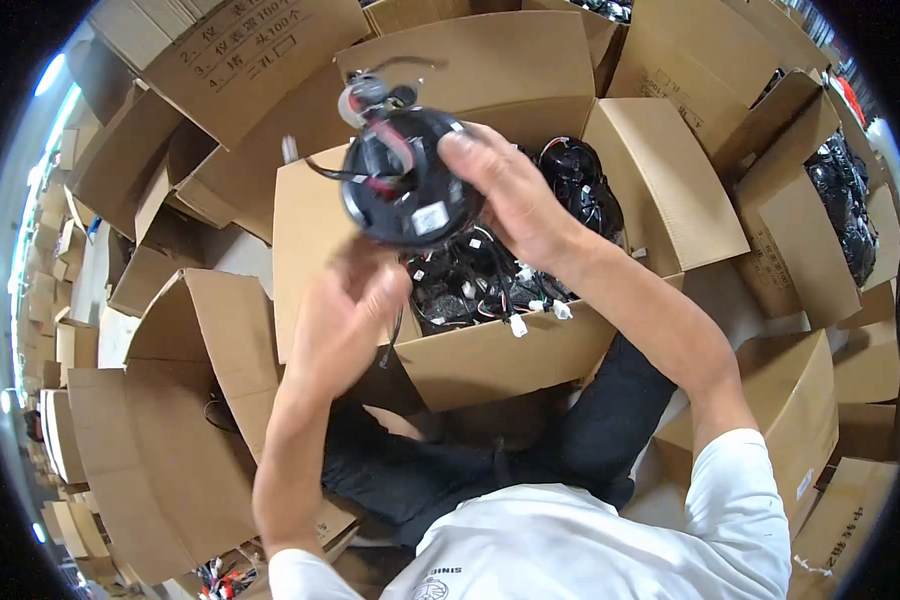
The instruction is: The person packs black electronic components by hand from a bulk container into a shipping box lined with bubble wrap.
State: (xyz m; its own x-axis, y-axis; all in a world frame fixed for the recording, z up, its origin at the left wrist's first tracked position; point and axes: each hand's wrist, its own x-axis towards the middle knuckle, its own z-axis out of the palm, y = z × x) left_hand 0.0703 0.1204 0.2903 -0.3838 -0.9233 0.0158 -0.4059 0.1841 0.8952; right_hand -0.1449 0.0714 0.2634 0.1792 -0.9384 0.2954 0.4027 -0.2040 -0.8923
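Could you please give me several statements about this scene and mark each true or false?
1. The right hand holds a round black part. True.
2. White connectors show at the front edge of the central carton. True.
3. The central carton is closed. False: its flaps stand open.
4. The left hand is higher in the picture than the right hand. False: it is lower.
5. The sleeves are white. True.

left hand (355, 305): blurred, fingertips unclear | right hand (515, 195): fingers mostly hidden behind black round unit (440, 190) | white connector (290, 150): blurred | white shirt (580, 550): cut by lower edge
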